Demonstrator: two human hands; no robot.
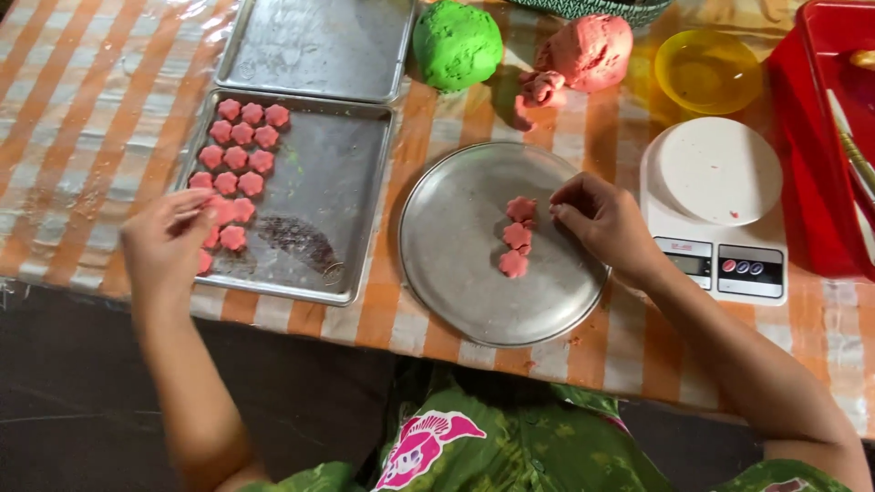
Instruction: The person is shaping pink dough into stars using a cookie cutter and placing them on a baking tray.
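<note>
Head view, looking down: nearest the person, the left hand point(167, 241) hovers over the near left corner of a rectangular metal tray point(342, 187), its fingers curled together over the pink flower-shaped dough pieces point(239, 157) laid there in rows (the hand is blurred, so whether it pinches a piece cannot be told). The right hand point(602, 219) rests on the right side of a round metal plate point(456, 246), fingertips bunched close together just beside three more pink flower pieces point(516, 237) lined up near the plate's middle; they seem to touch the topmost one, though a true pinch is not clear. Both tray and plate sit on an orange-and-white checked tablecloth point(73, 109). Right of the plate stands a white kitchen scale point(718, 205), and beyond that a red tray point(825, 137) at the edge. Farther back lie a second, bare metal tray point(319, 46), a green dough ball point(456, 44), a pink dough lump point(588, 50) with small torn bits beside it, and a yellow bowl point(706, 71).
</note>
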